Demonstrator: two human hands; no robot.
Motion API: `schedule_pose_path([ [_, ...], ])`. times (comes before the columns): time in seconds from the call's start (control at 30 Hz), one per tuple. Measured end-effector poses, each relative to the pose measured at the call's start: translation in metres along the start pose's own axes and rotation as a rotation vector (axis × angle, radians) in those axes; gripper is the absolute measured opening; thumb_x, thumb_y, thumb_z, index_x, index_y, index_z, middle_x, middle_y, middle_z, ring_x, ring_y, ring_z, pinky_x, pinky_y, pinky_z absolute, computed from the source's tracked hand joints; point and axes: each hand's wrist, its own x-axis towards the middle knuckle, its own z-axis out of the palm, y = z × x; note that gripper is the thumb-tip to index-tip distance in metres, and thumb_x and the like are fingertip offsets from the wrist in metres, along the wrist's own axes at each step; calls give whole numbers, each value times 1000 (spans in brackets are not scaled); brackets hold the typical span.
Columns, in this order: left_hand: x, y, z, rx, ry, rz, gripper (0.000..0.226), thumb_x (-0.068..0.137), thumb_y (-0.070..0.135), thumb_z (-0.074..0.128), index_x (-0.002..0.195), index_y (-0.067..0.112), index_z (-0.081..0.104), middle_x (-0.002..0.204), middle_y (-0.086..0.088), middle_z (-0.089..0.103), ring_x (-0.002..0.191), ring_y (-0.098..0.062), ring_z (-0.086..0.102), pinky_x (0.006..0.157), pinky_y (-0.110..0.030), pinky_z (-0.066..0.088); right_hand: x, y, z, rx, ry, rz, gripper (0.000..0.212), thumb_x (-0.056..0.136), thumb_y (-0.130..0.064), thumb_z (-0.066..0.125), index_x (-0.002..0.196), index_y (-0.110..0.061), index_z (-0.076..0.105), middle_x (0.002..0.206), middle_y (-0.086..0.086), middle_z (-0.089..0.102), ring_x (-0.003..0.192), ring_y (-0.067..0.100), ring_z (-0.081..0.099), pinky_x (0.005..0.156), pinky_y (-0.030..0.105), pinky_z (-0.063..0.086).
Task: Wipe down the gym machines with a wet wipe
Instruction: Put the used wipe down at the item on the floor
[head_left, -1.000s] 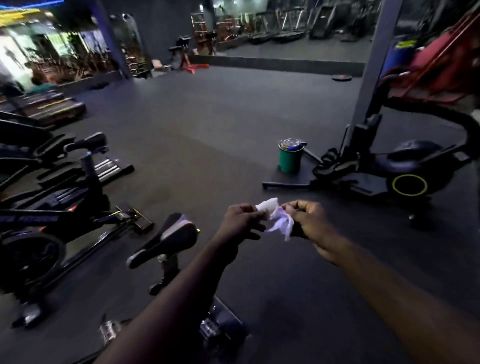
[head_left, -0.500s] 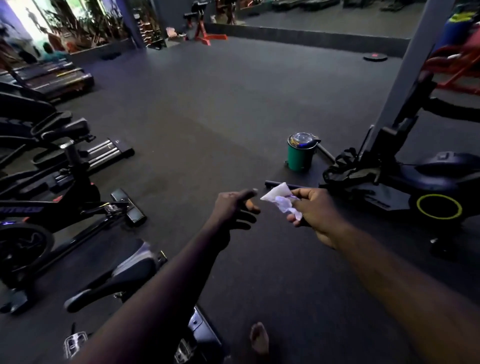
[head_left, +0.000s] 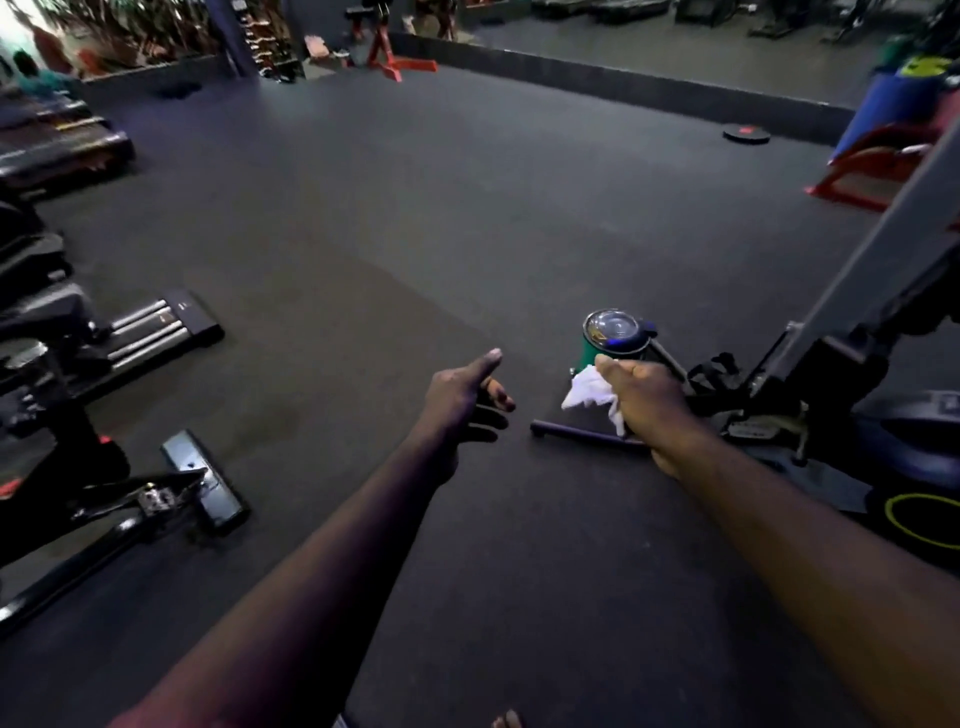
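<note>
- Dark grey rubber flooring (head_left: 415, 218) covers the whole room; we note a faint darker patch near its middle.
- Black exercise bike (head_left: 62, 457) stands at the left edge, with its flat stabiliser foot (head_left: 203, 483) resting on the floor.
- A second machine (head_left: 841, 358) stands at the right: grey slanted mast, black base, a yellow ring (head_left: 924, 519) low on its housing and a thin floor bar (head_left: 576, 430) running out to the left.
- Treadmill decks (head_left: 57, 145) sit at the far left. We see them only in part.
- Left hand (head_left: 462, 400) is held out over the floor, with one digit pointing forward and the others loosely bent. We find nothing in it.
- Right hand (head_left: 647, 397) is curled into a fist round the wet wipe, between the left hand and the right-hand machine.
- Green canister (head_left: 589, 354) stands upright on the floor just beside the floor bar, with a shiny lid (head_left: 613, 328) on top.
- Wet wipe (head_left: 589, 392), white and crumpled, sticks out of the left side of the right fist. It overlaps the foot of the canister in this view, and we see it touching neither machine.
- A dark weight plate (head_left: 746, 135) lies flat on the far floor.
</note>
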Motion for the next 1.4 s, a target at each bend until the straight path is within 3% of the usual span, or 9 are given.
schedule_pose_path([
  [0.07, 37, 22, -9, 26, -6, 2, 51, 98, 55, 63, 74, 11, 68, 83, -14, 75, 70, -28, 66, 59, -30, 48, 39, -10, 14, 48, 5, 10, 38, 106, -39, 54, 88, -15, 76, 47, 1, 57, 37, 10, 46, 46, 24, 36],
  [0.27, 175, 76, -33, 125, -18, 9, 49, 99, 55, 62, 86, 8, 69, 84, -13, 76, 66, -25, 67, 59, -30, 49, 185, -16, 57, 162, -12, 7, 33, 105, -32, 61, 98, -2, 72, 76, 21, 74, 61, 18, 62, 62, 30, 45],
  [0.43, 308, 123, -50, 155, 13, -14, 47, 99, 54, 63, 85, 10, 68, 83, -13, 75, 64, -24, 66, 57, -29, 48, 327, -31, 94, 297, -98, 45, 11, 103, -9, 63, 100, -6, 73, 80, 9, 72, 65, 15, 62, 59, 27, 54],
  [0.57, 403, 167, -68, 144, 26, -16, 46, 99, 54, 64, 87, 9, 68, 82, -14, 75, 64, -24, 64, 55, -29, 47, 428, -67, 117, 391, -102, 85, 14, 99, 6, 62, 103, -6, 69, 86, 7, 72, 61, 6, 68, 57, 18, 56],
  [0.77, 536, 220, -89, 84, -5, -3, 43, 100, 50, 64, 85, 10, 67, 79, -11, 73, 62, -23, 62, 54, -29, 46, 557, -111, 149, 452, -49, 94, 14, 92, 10, 67, 96, -2, 74, 98, 18, 76, 88, 24, 73, 88, 32, 61],
  [0.93, 664, 258, -84, 83, -121, 4, 44, 100, 52, 63, 84, 11, 67, 79, -12, 74, 60, -23, 62, 55, -29, 47, 650, -126, 157, 578, 148, 158, 19, 91, 10, 56, 94, 6, 74, 96, 19, 77, 89, 24, 76, 80, 25, 62],
  [1.13, 800, 313, -42, 166, -389, -47, 46, 100, 53, 62, 79, 12, 65, 76, -13, 72, 56, -23, 59, 54, -29, 43, 720, -127, 153, 535, 423, 209, 5, 88, 0, 77, 93, -1, 78, 93, 16, 78, 93, 25, 74, 89, 31, 58],
  [1.23, 855, 332, -5, 244, -502, -55, 46, 101, 52, 61, 78, 12, 65, 74, -11, 71, 56, -22, 59, 53, -28, 42, 745, -126, 144, 469, 603, 263, 14, 84, 6, 79, 95, -2, 76, 83, 10, 76, 74, 14, 70, 70, 20, 56],
  [1.4, 919, 338, 75, 319, -705, -106, 46, 101, 52, 61, 80, 12, 66, 75, -11, 71, 58, -22, 61, 54, -28, 46, 784, -97, 116, 483, 820, 326, 40, 75, 11, 84, 105, -12, 71, 92, 6, 77, 84, 15, 74, 81, 32, 61],
])
